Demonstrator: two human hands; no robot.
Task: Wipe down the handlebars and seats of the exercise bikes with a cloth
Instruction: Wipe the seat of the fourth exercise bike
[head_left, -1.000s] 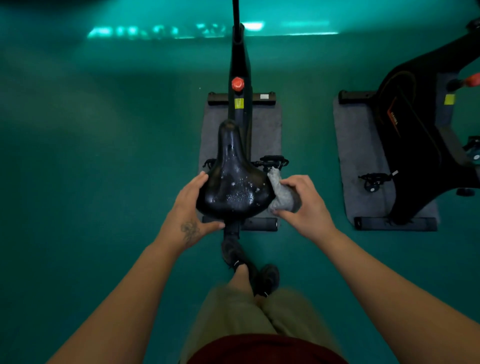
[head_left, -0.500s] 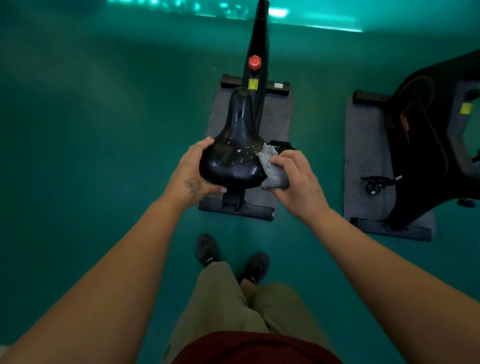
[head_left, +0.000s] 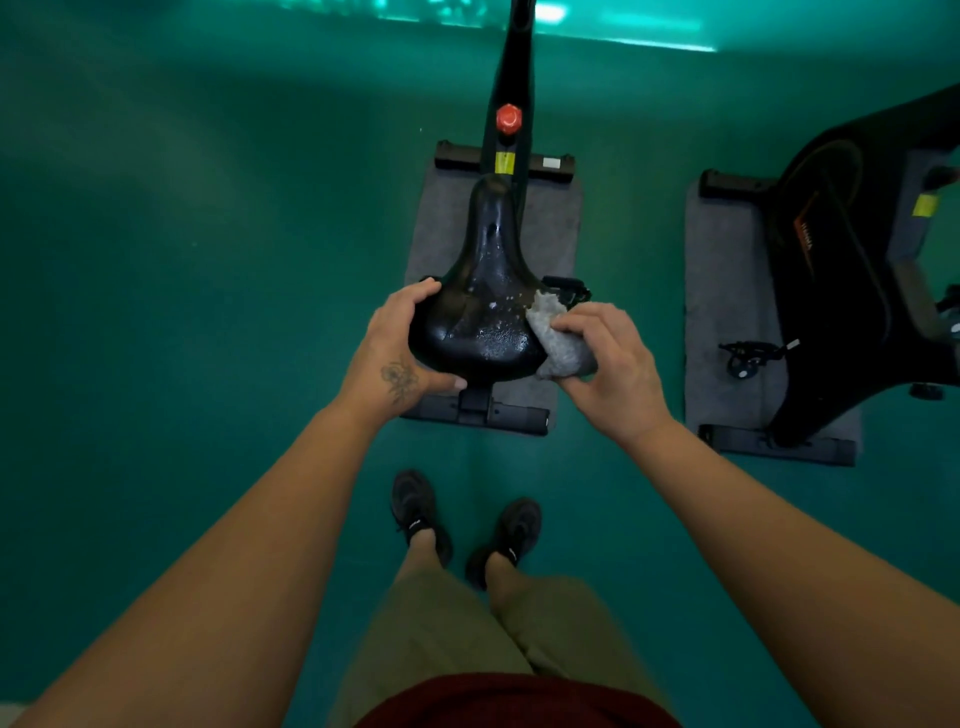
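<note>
From the head view, you are standing behind a black bike seat (head_left: 480, 317), looking down on it with its narrow nose pointing away from you. Your left hand (head_left: 397, 345) grips the seat's wide near-left edge, fingers curled over the top rim and the thumb tucked under the near side. Your right hand (head_left: 613, 364) holds a bunched grey cloth (head_left: 558, 338), fingers wrapped over it and the thumb beneath, pressing it against the seat's right flank. The seat's surface is wet and glossy (small pale flecks sit on its right half, just beside the cloth).

Beyond the seat, the black bike frame (head_left: 511, 78) runs away from you, carrying a red knob (head_left: 508, 118) and a yellow label (head_left: 504, 162). This bike stands on a grey mat (head_left: 553, 228) laid on the green floor (head_left: 208, 260). To the right, well apart, a second black bike (head_left: 852, 260) stands on its own grey mat (head_left: 727, 291), one pedal (head_left: 745, 356) showing over it. Near you, your two black shoes (head_left: 418, 514) rest on the floor, below your tan shorts (head_left: 441, 634).
</note>
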